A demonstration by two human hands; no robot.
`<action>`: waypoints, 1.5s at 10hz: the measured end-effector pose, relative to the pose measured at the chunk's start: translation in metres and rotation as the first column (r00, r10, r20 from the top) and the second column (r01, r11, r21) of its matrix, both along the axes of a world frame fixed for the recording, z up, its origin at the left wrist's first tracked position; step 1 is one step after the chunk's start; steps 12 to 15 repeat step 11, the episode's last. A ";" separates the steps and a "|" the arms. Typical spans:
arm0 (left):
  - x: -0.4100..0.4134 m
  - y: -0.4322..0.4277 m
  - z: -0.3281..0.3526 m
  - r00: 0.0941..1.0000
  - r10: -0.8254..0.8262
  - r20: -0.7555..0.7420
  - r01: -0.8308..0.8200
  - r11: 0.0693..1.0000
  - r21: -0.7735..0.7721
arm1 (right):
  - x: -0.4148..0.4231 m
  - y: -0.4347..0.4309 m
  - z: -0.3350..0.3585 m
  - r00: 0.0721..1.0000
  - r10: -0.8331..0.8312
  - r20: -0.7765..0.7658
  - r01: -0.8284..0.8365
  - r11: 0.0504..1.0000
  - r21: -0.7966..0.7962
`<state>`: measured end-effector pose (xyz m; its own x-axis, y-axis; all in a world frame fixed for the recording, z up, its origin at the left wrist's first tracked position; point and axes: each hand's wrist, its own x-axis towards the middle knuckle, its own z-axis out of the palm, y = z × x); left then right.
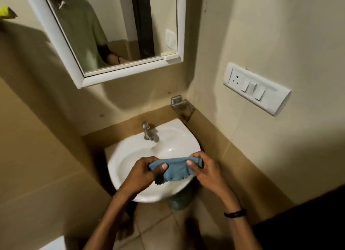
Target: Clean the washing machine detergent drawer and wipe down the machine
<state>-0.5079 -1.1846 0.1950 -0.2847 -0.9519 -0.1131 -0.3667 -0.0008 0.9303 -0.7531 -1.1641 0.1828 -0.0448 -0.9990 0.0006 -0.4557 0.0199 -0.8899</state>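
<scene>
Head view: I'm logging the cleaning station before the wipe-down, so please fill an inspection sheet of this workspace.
Surface: white basin, bare; no water seen running from tap.
Job's things: blue cloth stretched over basin; washing machine and drawer not seen.
Clutter: empty metal holder on wall.
Hands: left hand and right hand each grip a cloth end.
Cables: nothing seen.
Surroundings: mirror, switch panel, tiled floor.

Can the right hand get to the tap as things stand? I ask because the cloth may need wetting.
Probably yes. The tap stands in the open at the back of the sink, nothing between. But the right hand and left hand both grip the blue cloth, so one must let go.
</scene>
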 end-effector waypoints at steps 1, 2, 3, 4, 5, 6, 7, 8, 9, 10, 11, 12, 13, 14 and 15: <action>-0.034 -0.061 -0.015 0.974 0.187 -0.126 -0.172 0.978 0.119 | -0.023 -0.075 -0.006 0.996 -0.071 0.049 0.073 0.997 -0.037; -0.084 -0.158 -0.035 0.833 0.504 -0.228 -0.433 0.850 0.299 | -0.049 -0.189 -0.001 0.981 -0.196 0.011 0.196 0.974 -0.118; -0.110 -0.216 -0.033 0.766 0.577 -0.285 -0.493 0.811 0.316 | -0.058 -0.250 0.006 0.978 -0.210 -0.018 0.206 0.971 -0.118; -0.140 -0.290 -0.026 0.741 0.589 -0.324 -0.521 0.808 0.277 | -0.068 -0.335 0.004 0.977 -0.198 -0.085 0.186 0.974 -0.131; -0.147 -0.330 -0.036 0.761 0.582 -0.287 -0.537 0.813 0.225 | -0.067 -0.371 -0.004 0.974 -0.194 -0.118 0.184 0.979 -0.088; -0.146 -0.361 -0.062 0.855 0.518 0.013 -0.517 0.850 0.104 | -0.054 -0.390 -0.028 0.948 -0.140 -0.286 0.106 0.986 -0.131; -0.147 -0.366 -0.081 0.859 0.409 0.309 -0.443 0.895 0.049 | -0.049 -0.390 -0.052 0.881 -0.069 -0.468 0.017 0.993 -0.113; -0.152 -0.363 -0.109 0.813 0.385 0.436 -0.396 0.916 -0.069 | -0.054 -0.386 -0.084 0.810 0.006 -0.586 -0.058 0.996 -0.071; -0.153 -0.352 -0.110 0.803 0.407 0.436 -0.417 0.906 -0.077 | -0.054 -0.380 -0.090 0.734 0.084 -0.673 -0.123 0.992 -0.010; -0.150 -0.332 -0.099 0.763 0.425 0.487 -0.443 0.892 -0.085 | -0.044 -0.371 -0.083 0.795 0.007 -0.607 -0.020 1.000 -0.016; -0.136 -0.317 -0.094 0.736 0.453 0.502 -0.481 0.873 -0.082 | -0.030 -0.364 -0.077 0.818 -0.094 -0.567 0.025 0.991 -0.128; -0.136 -0.317 -0.094 0.736 0.453 0.502 -0.481 0.873 -0.082 | -0.030 -0.364 -0.077 0.818 -0.094 -0.567 0.025 0.991 -0.128; -0.136 -0.317 -0.094 0.736 0.453 0.502 -0.481 0.873 -0.082 | -0.030 -0.364 -0.077 0.818 -0.094 -0.567 0.025 0.991 -0.128; -0.136 -0.317 -0.094 0.736 0.453 0.502 -0.481 0.873 -0.082 | -0.030 -0.364 -0.077 0.818 -0.094 -0.567 0.025 0.991 -0.128; -0.136 -0.317 -0.094 0.736 0.453 0.502 -0.481 0.873 -0.082 | -0.030 -0.364 -0.077 0.818 -0.094 -0.567 0.025 0.991 -0.128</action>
